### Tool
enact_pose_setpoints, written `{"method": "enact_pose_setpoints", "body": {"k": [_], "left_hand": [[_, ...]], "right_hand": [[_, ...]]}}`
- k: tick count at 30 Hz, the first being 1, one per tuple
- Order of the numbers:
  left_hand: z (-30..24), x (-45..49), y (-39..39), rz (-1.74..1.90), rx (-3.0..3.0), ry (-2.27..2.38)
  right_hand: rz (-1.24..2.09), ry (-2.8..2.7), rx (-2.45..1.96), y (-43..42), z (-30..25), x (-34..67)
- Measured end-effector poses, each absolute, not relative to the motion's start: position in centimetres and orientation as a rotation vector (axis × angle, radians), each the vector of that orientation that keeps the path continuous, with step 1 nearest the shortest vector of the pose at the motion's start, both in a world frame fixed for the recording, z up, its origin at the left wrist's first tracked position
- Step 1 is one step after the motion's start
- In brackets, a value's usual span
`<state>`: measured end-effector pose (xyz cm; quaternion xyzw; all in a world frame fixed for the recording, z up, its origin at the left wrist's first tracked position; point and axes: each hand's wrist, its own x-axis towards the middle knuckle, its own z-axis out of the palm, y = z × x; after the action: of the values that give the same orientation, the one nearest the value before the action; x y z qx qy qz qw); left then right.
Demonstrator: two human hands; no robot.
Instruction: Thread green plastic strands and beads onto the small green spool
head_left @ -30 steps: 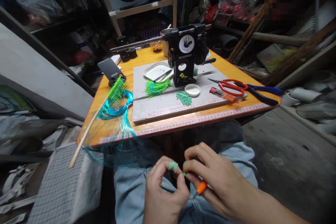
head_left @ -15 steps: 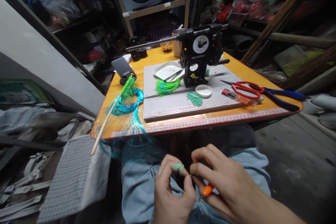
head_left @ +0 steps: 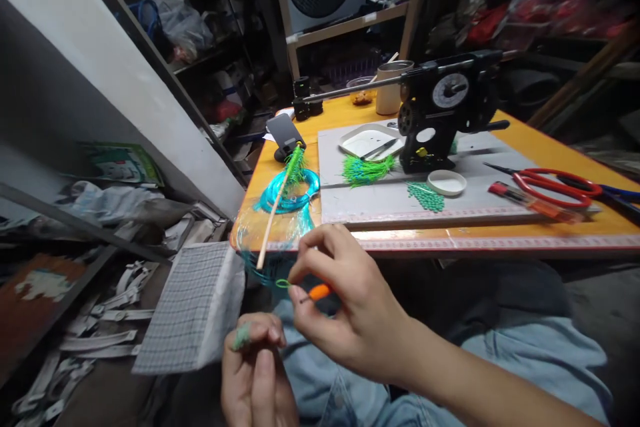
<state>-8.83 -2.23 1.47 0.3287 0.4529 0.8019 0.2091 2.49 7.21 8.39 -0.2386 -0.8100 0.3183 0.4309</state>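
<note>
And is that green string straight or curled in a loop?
Looped: the green string bends into a small ring by the right hand.

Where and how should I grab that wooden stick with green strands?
The wooden stick is probably best pinched at its bare near end, coming from the near side: that end juts past the front edge of the table, away from the green strands at its far end.

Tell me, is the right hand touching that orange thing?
Touching. The head view shows the orange-handled tool held in the curled right hand, with its thin metal end lying across the thumb.
</note>
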Motion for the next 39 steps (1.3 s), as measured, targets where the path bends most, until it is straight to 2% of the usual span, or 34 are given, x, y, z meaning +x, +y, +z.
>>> {"method": "enact_pose_setpoints", "body": {"k": [11, 18, 22, 26, 29, 34, 39], "left_hand": [[0.3, -9.8, -2.5, 2.219, 0.856, 1.252], [0.0, -9.1, -2.2, 2.220, 0.912, 1.257], [-1.4, -7.9, -2.3, 2.120, 0.855, 1.407], [-4.4, -5.5, -2.1, 1.685, 0.632, 1.566], [-7.0, -3.3, -1.6, 1.427, 0.503, 1.368], [-9.3, -1.4, 0.3, 1.513, 0.425, 1.397], [-10.2, -2.3, 3.9, 1.645, 0.434, 1.501]], "right_hand": [[0.768, -1.961, -0.633, 7.8, 8.9, -1.0], [0.312, -2.000, -0.959, 13.0, 6.9, -0.9], [0.249, -1.941, -0.961, 13.3, 6.3, 3.0], [0.390, -1.954, -0.896, 9.9, 4.8, 8.2], [0.618, -2.008, -0.920, 7.5, 2.1, 11.5], [0.920, -2.063, -1.045, 5.0, -2.4, 14.9], [1.078, -2.091, -1.165, 4.0, -3.9, 15.7]]}}
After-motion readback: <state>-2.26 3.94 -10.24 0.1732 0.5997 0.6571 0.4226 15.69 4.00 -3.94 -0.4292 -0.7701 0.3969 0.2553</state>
